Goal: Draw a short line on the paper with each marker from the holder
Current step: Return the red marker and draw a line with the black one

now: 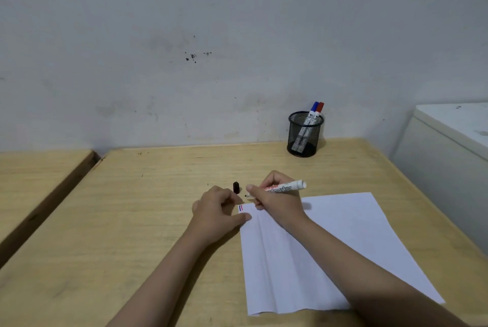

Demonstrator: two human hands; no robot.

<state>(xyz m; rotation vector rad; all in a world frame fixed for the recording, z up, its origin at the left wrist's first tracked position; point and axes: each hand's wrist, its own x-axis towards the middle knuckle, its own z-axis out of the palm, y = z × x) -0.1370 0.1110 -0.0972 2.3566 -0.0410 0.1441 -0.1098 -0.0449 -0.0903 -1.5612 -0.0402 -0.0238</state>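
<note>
A white sheet of paper (330, 242) lies on the wooden desk (137, 208), with a short blue line and a short red line (240, 208) at its top left corner. My right hand (277, 200) grips an uncapped white marker (287, 186), black tip pointing left just above that corner. Beside the tip stands its black cap (236, 187) on the desk. My left hand (219, 213) rests flat-ish on the desk, thumb pressing the paper's left edge. A black mesh holder (305, 134) at the back holds a blue-capped marker (313, 111) and a red-capped marker (319, 110).
A grey stained wall (211, 49) rises behind the desk. A second wooden desk (34, 176) sits to the left across a narrow gap. A white cabinet (449, 142) stands close on the right.
</note>
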